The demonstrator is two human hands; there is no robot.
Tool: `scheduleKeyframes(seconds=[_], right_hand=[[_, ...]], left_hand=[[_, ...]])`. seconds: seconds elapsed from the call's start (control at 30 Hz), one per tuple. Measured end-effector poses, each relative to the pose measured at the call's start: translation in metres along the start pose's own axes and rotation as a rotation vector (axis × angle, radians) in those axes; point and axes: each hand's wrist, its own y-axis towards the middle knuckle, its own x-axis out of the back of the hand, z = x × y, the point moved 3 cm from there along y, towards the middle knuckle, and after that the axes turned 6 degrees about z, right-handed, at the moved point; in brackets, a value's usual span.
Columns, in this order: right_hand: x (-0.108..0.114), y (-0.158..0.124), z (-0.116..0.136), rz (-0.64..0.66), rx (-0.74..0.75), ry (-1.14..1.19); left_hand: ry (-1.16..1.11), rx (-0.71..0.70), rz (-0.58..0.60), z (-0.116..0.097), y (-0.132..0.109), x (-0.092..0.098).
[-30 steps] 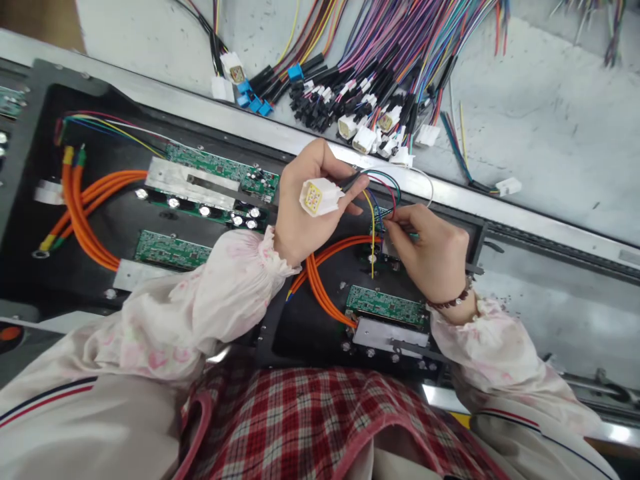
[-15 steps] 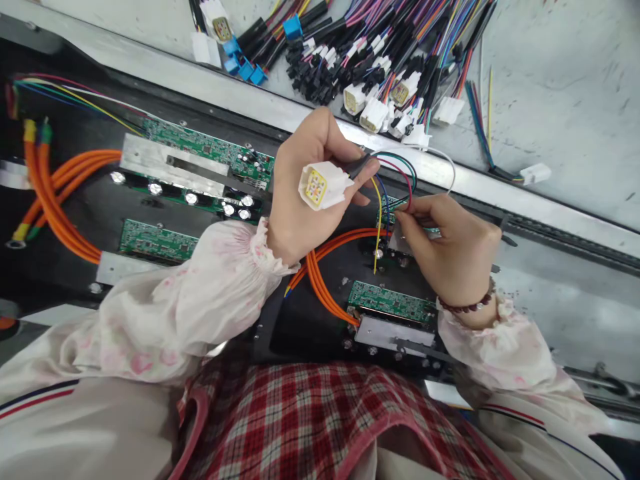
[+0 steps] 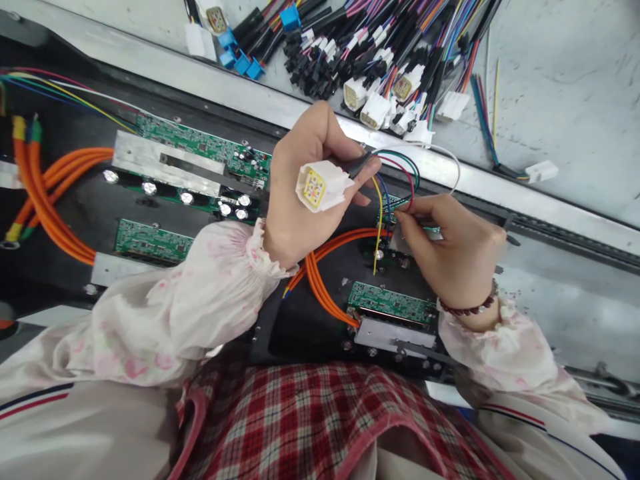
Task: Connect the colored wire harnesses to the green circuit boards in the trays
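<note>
My left hand [image 3: 305, 180] is closed round the sleeved end of a wiring harness, whose white connector [image 3: 325, 187] with a yellow face lies across the back of that hand. Loose coloured wires [image 3: 407, 167] fan out from the sleeve toward the right. Thumb and fingers of my right hand [image 3: 453, 243] pinch some of these wires; their tips are partly hidden. A yellow wire [image 3: 379, 230] hangs down free between the hands. Under the right hand a green circuit board [image 3: 387, 207] is partly covered.
Several wiring harnesses [image 3: 400, 40] are heaped beyond a metal rail [image 3: 280, 107]. Another white connector [image 3: 543, 171] lies at the right. Circuit boards [image 3: 200, 150] with metal plates and thick orange cables [image 3: 55, 200] fill the black tray. A lower board [image 3: 390, 303] sits nearest my apron.
Both hands keep their grips, the right one shifting very slightly. The view has moved a little, so the boards and cables at the left sit further left.
</note>
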Motion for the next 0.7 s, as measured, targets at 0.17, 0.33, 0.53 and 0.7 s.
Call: scheduleKeyframes(seconds=[0.17, 0.33, 0.53, 0.7], right_hand=[[-0.0020, 0.0006, 0.0001, 0.027, -0.001, -0.019], [-0.0028, 0.0009, 0.0001, 0.002, 0.012, -0.011], [-0.0030, 0.0024, 0.0012, 0.013, 0.034, -0.029], [-0.0028, 0.0025, 0.0021, 0.017, 0.002, -0.073]], left_hand=[[0.002, -0.006, 0.005, -0.0009, 0.0000, -0.0002], [-0.013, -0.033, 0.016, 0.0007, -0.0005, 0.0008], [-0.027, -0.049, 0.021, 0.0002, -0.0006, 0.0009], [0.004, -0.028, 0.016, -0.0001, -0.0010, 0.0007]])
